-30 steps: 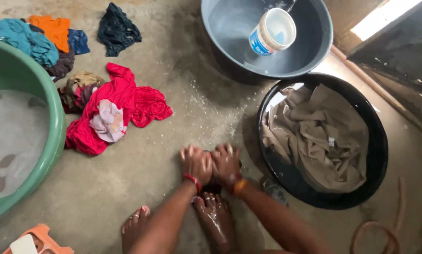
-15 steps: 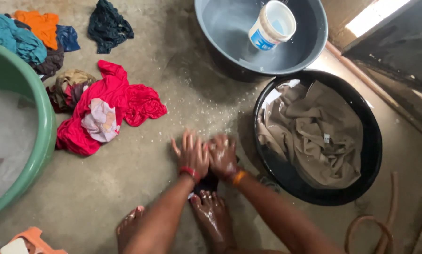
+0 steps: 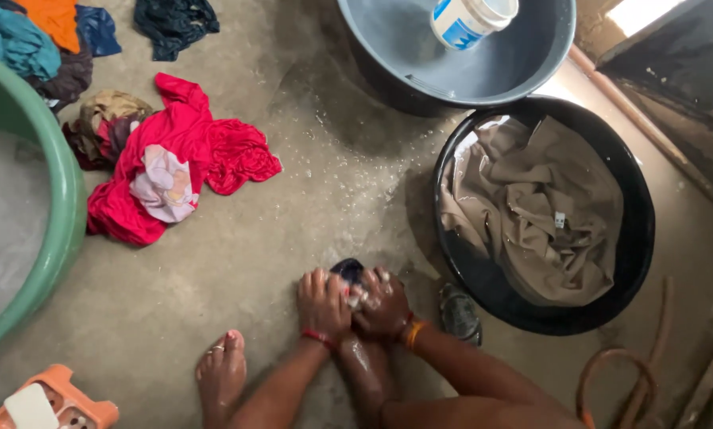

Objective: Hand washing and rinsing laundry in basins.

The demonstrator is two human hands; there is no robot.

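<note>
You're clamping both grips, left hand (image 3: 322, 302) and right hand (image 3: 382, 303), on the dark soapy cloth (image 3: 347, 272); be scrubbing knuckle against knuckle.

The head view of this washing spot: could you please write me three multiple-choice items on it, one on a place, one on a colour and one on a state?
1. Where does the tan cloth lie?
A. in the black basin
B. in the green basin
C. on the floor

2. What colour is the large garment spread on the floor?
A. white
B. red
C. yellow

3. What are the left hand and right hand doing?
A. hanging free
B. gripping a dark cloth together
C. holding the tub

Answers: 1 A, the cloth fills that basin; 2 B, it is bright red; 3 B, both hands close on the cloth.
</note>
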